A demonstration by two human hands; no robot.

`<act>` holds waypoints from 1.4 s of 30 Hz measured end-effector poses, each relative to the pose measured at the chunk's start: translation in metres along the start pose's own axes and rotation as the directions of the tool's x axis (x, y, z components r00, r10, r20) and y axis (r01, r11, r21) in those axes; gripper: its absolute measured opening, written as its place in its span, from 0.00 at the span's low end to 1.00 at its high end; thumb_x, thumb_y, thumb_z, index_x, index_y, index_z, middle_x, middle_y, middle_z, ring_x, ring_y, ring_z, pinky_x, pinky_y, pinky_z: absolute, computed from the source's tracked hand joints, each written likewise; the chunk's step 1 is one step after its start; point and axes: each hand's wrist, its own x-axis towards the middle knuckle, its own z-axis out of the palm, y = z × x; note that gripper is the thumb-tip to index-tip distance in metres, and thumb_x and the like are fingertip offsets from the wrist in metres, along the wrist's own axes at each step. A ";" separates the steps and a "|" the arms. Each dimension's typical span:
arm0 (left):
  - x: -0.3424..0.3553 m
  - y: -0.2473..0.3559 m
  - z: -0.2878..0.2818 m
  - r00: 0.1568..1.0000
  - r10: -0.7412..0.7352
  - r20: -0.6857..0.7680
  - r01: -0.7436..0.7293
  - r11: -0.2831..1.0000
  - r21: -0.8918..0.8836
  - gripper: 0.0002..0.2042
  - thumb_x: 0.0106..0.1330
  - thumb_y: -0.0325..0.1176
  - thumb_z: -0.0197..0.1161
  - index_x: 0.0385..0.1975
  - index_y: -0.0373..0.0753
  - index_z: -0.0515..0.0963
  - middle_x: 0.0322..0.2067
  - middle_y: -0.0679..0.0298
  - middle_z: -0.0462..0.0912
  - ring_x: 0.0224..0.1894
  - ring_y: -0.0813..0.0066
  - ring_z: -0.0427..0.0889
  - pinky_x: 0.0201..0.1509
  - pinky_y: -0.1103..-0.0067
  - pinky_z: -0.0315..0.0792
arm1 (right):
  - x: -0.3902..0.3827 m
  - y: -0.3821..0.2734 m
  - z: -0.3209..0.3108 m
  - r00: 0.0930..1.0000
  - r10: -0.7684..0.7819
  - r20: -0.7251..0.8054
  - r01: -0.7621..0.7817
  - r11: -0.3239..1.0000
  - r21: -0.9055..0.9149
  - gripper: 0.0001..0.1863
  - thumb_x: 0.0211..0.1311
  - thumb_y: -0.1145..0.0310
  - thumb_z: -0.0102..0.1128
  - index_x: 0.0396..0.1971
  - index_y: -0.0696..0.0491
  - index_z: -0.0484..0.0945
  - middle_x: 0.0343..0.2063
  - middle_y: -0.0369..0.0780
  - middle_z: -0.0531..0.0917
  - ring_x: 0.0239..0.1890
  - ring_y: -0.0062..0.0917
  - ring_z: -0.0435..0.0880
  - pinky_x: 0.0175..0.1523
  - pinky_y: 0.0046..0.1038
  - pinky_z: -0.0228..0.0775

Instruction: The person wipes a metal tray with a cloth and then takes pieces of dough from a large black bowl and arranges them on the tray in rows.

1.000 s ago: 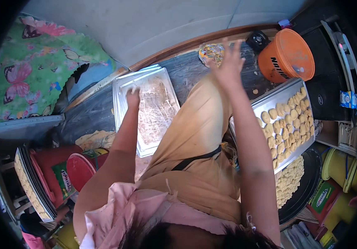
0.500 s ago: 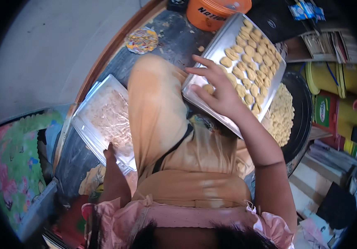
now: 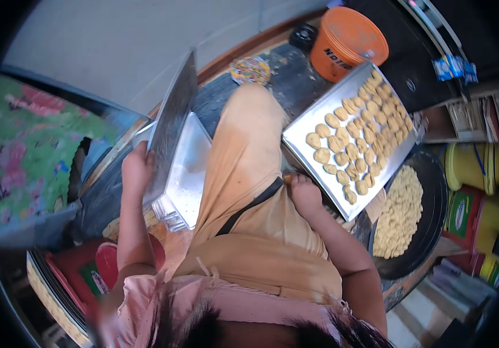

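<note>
My left hand [image 3: 137, 171] grips the edge of a metal baking tray [image 3: 174, 110], which stands tilted nearly upright. Beneath it lies a stack of shiny metal trays [image 3: 188, 174], beside my bent leg. To the right, another metal tray [image 3: 300, 140] slopes with many flattened dough pieces [image 3: 371, 127] spread on it. Close to that tray's lower left edge, my right hand [image 3: 305, 196] is closed over my lap, its fingers curled; whether anything is in them is hidden. A black basin [image 3: 435, 185] beyond the tray holds a heap of pale dough lumps [image 3: 400, 217].
An orange lidded bucket [image 3: 342, 49] stands at the back, beside a small black object [image 3: 303, 36]. A round patterned mat [image 3: 250, 70] lies past my knee. Yellow containers [image 3: 464, 165] line the right. A floral green cloth [image 3: 34, 159] and red container [image 3: 75, 264] are at left.
My left hand has lifted one tray from the left stack onto its edge. My right hand has come down from the dough tray to my lap and closed. The view has shifted.
</note>
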 end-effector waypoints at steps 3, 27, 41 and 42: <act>-0.014 0.029 -0.013 0.981 0.162 -0.105 -0.169 0.983 -0.065 0.18 0.57 0.24 0.54 0.49 0.37 0.74 0.35 0.43 0.79 0.38 0.45 0.79 0.42 0.60 0.73 | 0.008 0.000 0.003 0.941 0.185 0.284 -0.168 0.982 -0.082 0.08 0.58 0.69 0.51 0.29 0.54 0.79 0.26 0.42 0.84 0.31 0.29 0.86 0.24 0.30 0.76; -0.040 0.052 0.079 0.841 -0.048 -0.539 -0.255 0.844 -0.472 0.32 0.59 0.42 0.65 0.57 0.26 0.64 0.58 0.43 0.66 0.60 0.50 0.67 0.63 0.66 0.63 | 0.114 -0.022 -0.097 0.812 0.578 0.082 0.058 -0.220 0.974 0.31 0.52 0.85 0.58 0.55 0.54 0.57 0.43 0.43 0.71 0.42 0.29 0.76 0.41 0.28 0.74; 0.004 0.024 0.021 0.968 -0.250 0.020 -0.072 -0.354 -0.932 0.26 0.54 0.27 0.56 0.55 0.29 0.64 0.46 0.52 0.76 0.47 0.59 0.78 0.51 0.68 0.75 | 0.137 -0.110 -0.188 0.826 -0.247 -0.506 0.526 0.661 0.535 0.25 0.50 0.63 0.65 0.51 0.48 0.74 0.56 0.47 0.72 0.55 0.40 0.72 0.59 0.43 0.60; -0.001 0.058 -0.013 0.950 -0.240 -0.201 -0.252 -0.205 -0.946 0.17 0.63 0.34 0.54 0.47 0.30 0.72 0.41 0.53 0.79 0.42 0.63 0.80 0.46 0.71 0.76 | 0.130 -0.150 -0.184 0.730 -0.357 -0.582 0.622 0.700 0.350 0.24 0.50 0.63 0.63 0.51 0.48 0.75 0.58 0.46 0.70 0.58 0.39 0.68 0.60 0.51 0.52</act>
